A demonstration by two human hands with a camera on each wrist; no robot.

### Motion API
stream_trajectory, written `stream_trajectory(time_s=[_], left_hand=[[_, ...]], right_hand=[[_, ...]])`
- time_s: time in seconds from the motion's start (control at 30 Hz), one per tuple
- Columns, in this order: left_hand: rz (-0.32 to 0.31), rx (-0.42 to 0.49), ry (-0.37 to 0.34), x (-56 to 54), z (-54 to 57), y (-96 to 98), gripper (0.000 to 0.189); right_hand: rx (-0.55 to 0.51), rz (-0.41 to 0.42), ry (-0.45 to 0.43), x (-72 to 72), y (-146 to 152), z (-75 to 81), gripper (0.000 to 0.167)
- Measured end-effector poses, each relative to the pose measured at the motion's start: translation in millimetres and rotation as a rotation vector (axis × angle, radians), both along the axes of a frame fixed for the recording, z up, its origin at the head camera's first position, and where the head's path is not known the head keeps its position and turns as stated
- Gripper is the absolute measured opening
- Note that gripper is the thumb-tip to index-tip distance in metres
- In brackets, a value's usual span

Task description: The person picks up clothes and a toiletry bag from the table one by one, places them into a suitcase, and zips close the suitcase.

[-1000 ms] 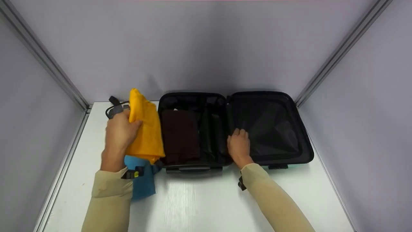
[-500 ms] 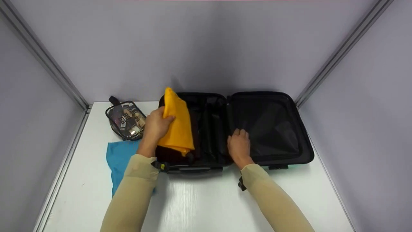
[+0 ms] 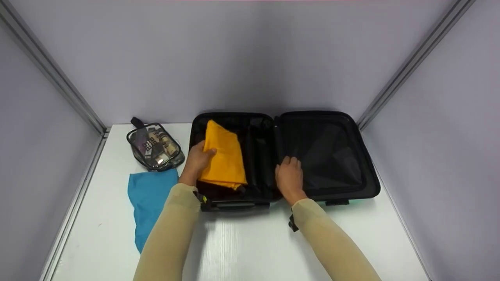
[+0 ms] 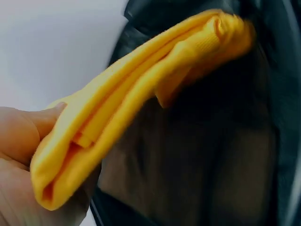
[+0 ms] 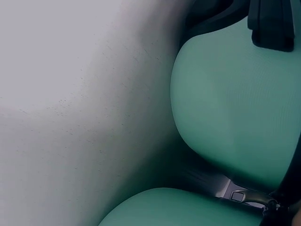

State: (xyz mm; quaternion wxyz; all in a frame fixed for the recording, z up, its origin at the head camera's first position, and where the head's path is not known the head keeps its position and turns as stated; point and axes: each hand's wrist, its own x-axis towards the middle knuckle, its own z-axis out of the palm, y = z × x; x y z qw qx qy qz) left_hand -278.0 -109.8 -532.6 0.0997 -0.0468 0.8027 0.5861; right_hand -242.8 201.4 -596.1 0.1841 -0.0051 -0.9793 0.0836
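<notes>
My left hand (image 3: 198,159) pinches the left edge of a folded yellow garment (image 3: 224,158), thumb on top. In the left wrist view its folded layers (image 4: 127,103) show in profile, tilted above the dark inside of the case. The garment is over the left half of an open black-lined suitcase (image 3: 234,115). Beneath it, a dark maroon folded cloth (image 3: 209,189) is mostly hidden. My right hand (image 3: 290,179) grips the suitcase's front inner edge near the hinge, fingers curled over it. The right wrist view shows the green outer shell (image 5: 235,103).
Left of the suitcase lies a clear zip pouch (image 3: 156,146) with black trim and small items inside. In front of it, a blue cloth (image 3: 150,199) lies on the white table (image 3: 226,249), partly behind my left sleeve. Grey walls (image 3: 250,58) stand around the table.
My left hand has carried the yellow garment rightward from above the pouch and blue cloth, then lowered it into the suitcase's left half. The right hand has stayed in place.
</notes>
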Motion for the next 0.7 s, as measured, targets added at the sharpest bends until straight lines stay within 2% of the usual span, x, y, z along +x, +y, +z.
stream_trajectory(time_s=[0.1, 0.2, 0.3, 0.4, 0.43, 0.5, 0.6, 0.7], left_hand=[[0.0, -0.171, -0.019, 0.6, -8.9, -7.8, 0.062], [-0.029, -0.379, -0.021, 3.8, -11.7, -7.3, 0.078], [-0.06, -0.599, 0.059, 12.9, -10.5, 4.4, 0.072], [-0.093, -0.781, 0.183, 26.5, -9.5, 19.7, 0.058], [-0.108, -0.818, 0.211, 31.2, -10.0, 24.2, 0.056], [-0.159, -0.861, 0.225, 38.7, -12.7, 30.7, 0.067], [-0.249, -0.882, 0.207, 47.5, -20.0, 34.8, 0.093], [-0.314, -0.899, 0.193, 51.3, -31.1, 31.9, 0.108]], right_hand=[[0.004, 0.0, -0.001, 0.8, -1.0, 0.4, 0.042], [0.002, 0.002, -0.003, 1.5, 0.0, 1.4, 0.041], [-0.005, 0.005, 0.0, 1.3, 1.1, 2.4, 0.04], [-0.016, 0.007, 0.003, 0.6, 1.6, 2.2, 0.04], [-0.018, 0.007, 0.001, 0.6, 1.5, 2.2, 0.04], [-0.022, 0.007, -0.003, 0.5, 1.5, 1.9, 0.04], [-0.031, 0.007, -0.013, 0.4, 1.1, 1.9, 0.041], [-0.051, 0.001, -0.04, 0.3, 0.2, 2.8, 0.041]])
